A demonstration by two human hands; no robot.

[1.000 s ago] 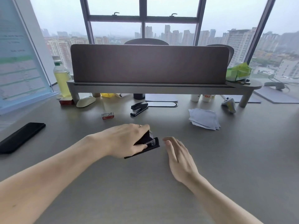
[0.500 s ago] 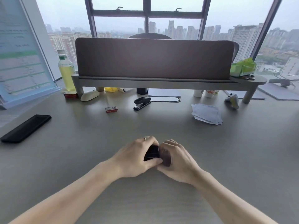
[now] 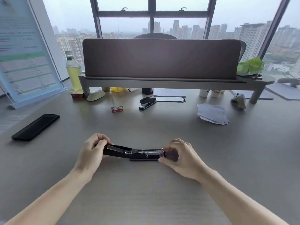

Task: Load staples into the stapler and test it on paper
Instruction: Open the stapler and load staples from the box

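Stapler [image 3: 134, 153], black, head view: lies opened out almost flat on the near middle of the desk [image 3: 146, 192], cover swung to the left, metal magazine channel facing up on the right.

Left hand [image 3: 92, 151]: fingers curled round the cover's end. Right hand [image 3: 180, 157]: thumb and fingers pinch the front end of base and magazine. Whether the channel holds staples cannot be told.

Staple box [image 3: 117, 109]: far middle, shut, well apart from both hands. Paper stack [image 3: 211, 113]: far right. Second stapler [image 3: 147, 103]: just right of the box, untouched.

Hazards, judged:
- Cover likely sprung; a slack left grip could let it snap back on the right fingertips.
- Both hands are occupied; freeing one to fetch the box may let the stapler fold shut or skid.
- A strip dropped in crooked could jam the pusher.

Change: half a second ago both hands sat pressed close together round the closed stapler; now they are drawn apart and it is open. A second ago only the left hand held it, the right lying flat beside it.
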